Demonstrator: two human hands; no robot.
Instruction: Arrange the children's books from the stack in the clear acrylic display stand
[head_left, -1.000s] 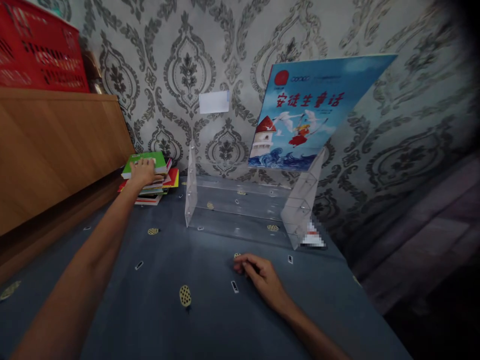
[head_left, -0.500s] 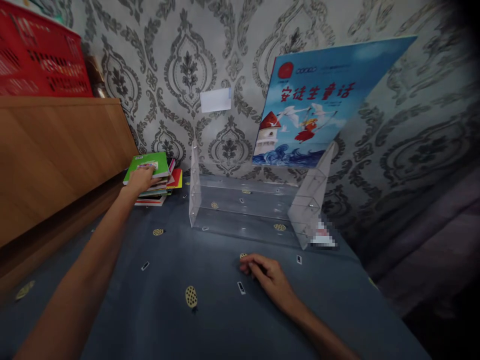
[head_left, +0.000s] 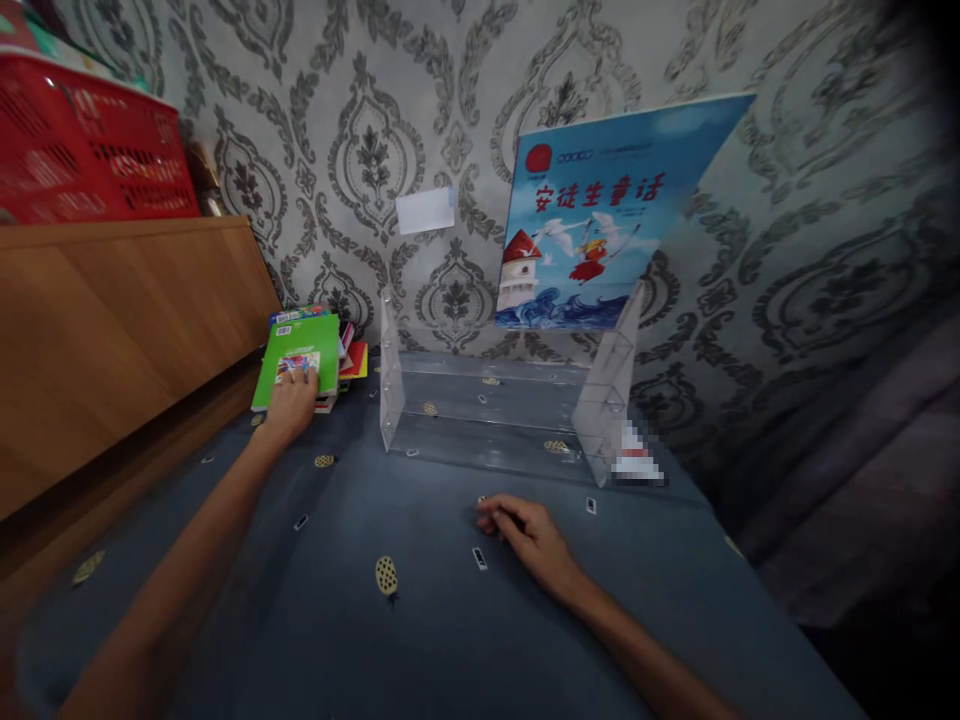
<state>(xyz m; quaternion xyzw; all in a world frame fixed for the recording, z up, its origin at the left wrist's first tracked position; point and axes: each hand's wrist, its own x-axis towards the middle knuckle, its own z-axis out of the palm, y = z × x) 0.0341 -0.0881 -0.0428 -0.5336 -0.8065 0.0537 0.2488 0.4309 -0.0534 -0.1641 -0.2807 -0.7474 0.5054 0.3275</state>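
Observation:
At the left, my left hand [head_left: 292, 403] lies over the lower part of a green book [head_left: 313, 340], its fingers across the cover picture and its thumb hidden. The book slants toward me from the top of a stack of books [head_left: 352, 362]. Over the dark blue tablecloth [head_left: 337, 640], my right hand [head_left: 529, 535] has its fingers loosely curled, with nothing visible in them. Beyond it stands a clear acrylic rack [head_left: 487, 437] with tiers. On its upper right tier, a blue picture book [head_left: 592, 220] is propped upright, leaning back.
A wooden cabinet [head_left: 135, 350] borders the table on the left, with a red plastic basket [head_left: 97, 150] on top. A patterned wall [head_left: 450, 80] rises behind the rack. A blurred-out white item [head_left: 637, 462] sits beside the rack's right side. Dark fabric [head_left: 817, 480] hangs at the right.
My left hand has drawn the green book toward me, showing more of its cover and a colourful book beneath. My right hand has hardly moved. The view has shifted slightly.

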